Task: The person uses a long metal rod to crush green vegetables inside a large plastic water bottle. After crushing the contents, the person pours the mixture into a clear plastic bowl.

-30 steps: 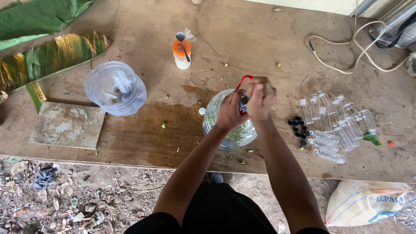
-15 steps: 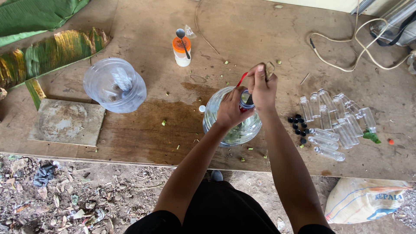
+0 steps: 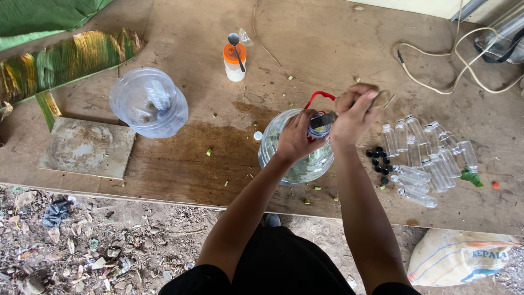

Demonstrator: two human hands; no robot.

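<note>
Clear glossy plastic stood on rough, stained wood.

The large clear plastic jug (image 3: pixel 297 158) under the bare left hand (image 3: pixel 297 136) and right hand (image 3: pixel 355 112) looked smooth and shiny, with a glossy red plastic handle (image 3: pixel 319 96). A second clear round plastic jar (image 3: pixel 148 102) gleamed the same way. The small clear bottles (image 3: pixel 426 155) were glossy, their black caps (image 3: pixel 379 163) duller. The brown wooden board tabletop (image 3: pixel 180 158) was matt, scuffed and damp-stained. The grey square slab (image 3: pixel 87 147) looked rough and stony. The spoon (image 3: pixel 236 48) shone like metal.
</note>
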